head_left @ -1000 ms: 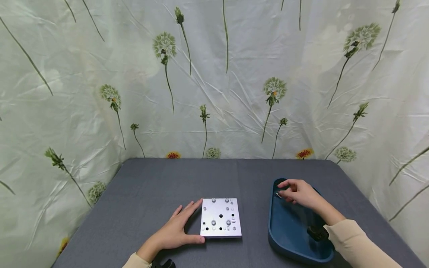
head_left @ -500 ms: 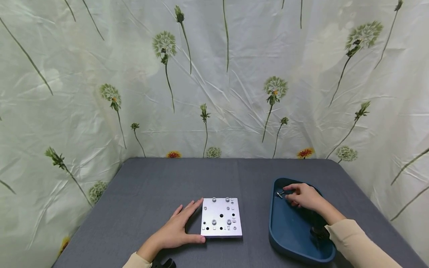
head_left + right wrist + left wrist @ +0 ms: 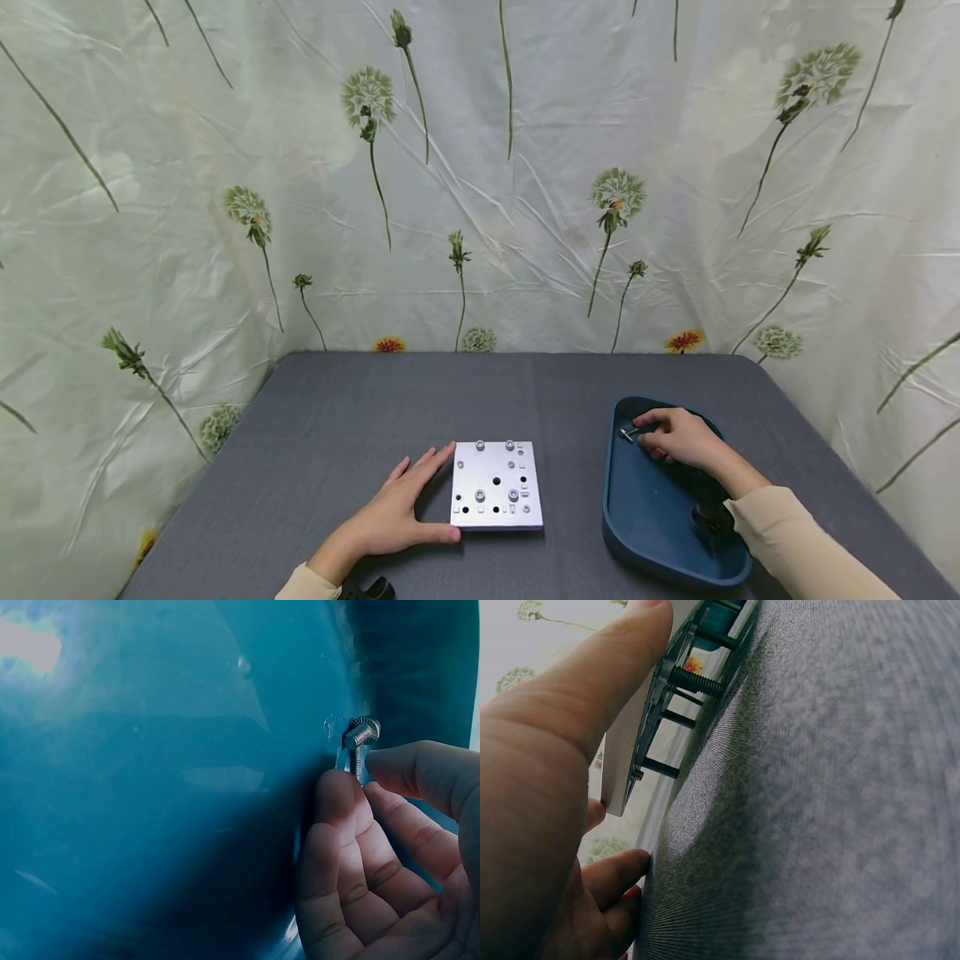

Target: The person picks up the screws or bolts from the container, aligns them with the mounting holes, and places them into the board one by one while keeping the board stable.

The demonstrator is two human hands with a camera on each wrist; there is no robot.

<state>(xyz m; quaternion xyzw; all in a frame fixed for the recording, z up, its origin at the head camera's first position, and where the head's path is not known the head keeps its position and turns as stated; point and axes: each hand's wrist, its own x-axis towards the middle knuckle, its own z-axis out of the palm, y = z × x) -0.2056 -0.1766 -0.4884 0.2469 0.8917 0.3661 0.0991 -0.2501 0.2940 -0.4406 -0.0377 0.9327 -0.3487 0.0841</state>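
Observation:
A square silvery metal plate point(image 3: 480, 467) with holes and several screws lies at the middle front of the table. My left hand point(image 3: 393, 517) rests at its left side, thumb on the front-left corner and straight fingers reaching the back-left corner. Threaded shanks point(image 3: 697, 681) stick out beneath the plate in the left wrist view. Inside the blue tray point(image 3: 606, 492), my right hand point(image 3: 678, 437) is at the far-left end. Its curled fingertips stand around a small metal screw point(image 3: 355, 761); whether they pinch it is unclear. Another screw point(image 3: 365, 733) lies against it.
The tray's raised rim runs around my right hand. A grey cloth point(image 3: 390, 408) covers the table, and a flower-printed curtain point(image 3: 480, 208) hangs behind it. A dark object point(image 3: 712, 521) sits below my right wrist.
My right hand has shifted slightly right and toward me within the tray, and a second screw has come into sight beside its fingertips. The left hand and plate stay put.

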